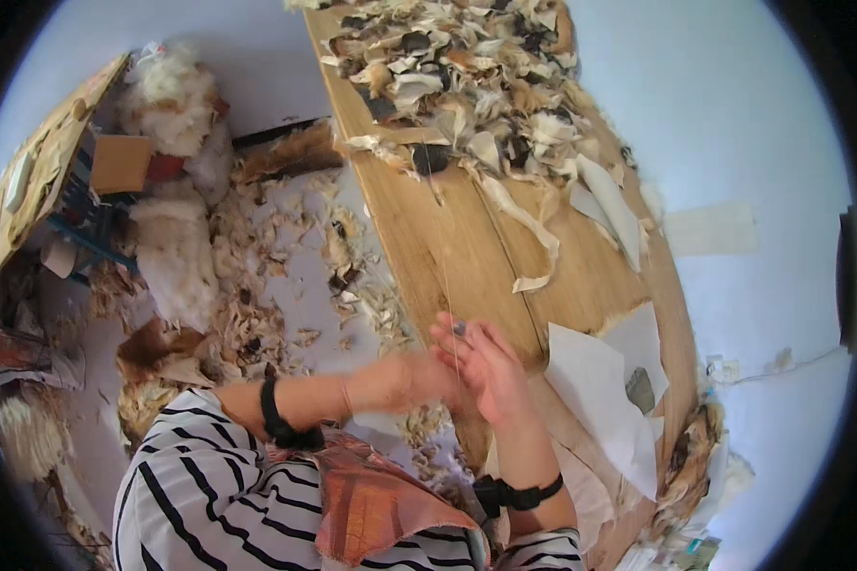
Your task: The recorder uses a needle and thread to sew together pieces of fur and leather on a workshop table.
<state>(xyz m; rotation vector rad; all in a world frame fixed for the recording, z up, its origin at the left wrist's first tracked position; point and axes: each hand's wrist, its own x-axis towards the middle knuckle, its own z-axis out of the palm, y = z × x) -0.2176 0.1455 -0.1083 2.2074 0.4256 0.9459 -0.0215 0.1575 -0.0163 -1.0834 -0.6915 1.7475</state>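
Observation:
My left hand (411, 381) reaches in from the left and is smeared by motion; its fingers are hidden. Right beside it, my right hand (501, 374) is raised over the table edge, its palm showing and fingers stretched out. A small grey round thing (459, 328), perhaps a thimble, sits at its fingers. One thin thread (449, 281) runs from near the scraps at the far side of the table down across my right fingers toward my left hand. Where the thread ends is hidden.
Fur and hide scraps (467, 76) heap on the far part of the wooden table (419, 233). White paper sheets (590, 400) with a dark grey piece (640, 389) lie at right. Scraps litter the floor (286, 285); a cluttered board (43, 171) and white fur bundles (171, 105) stand left.

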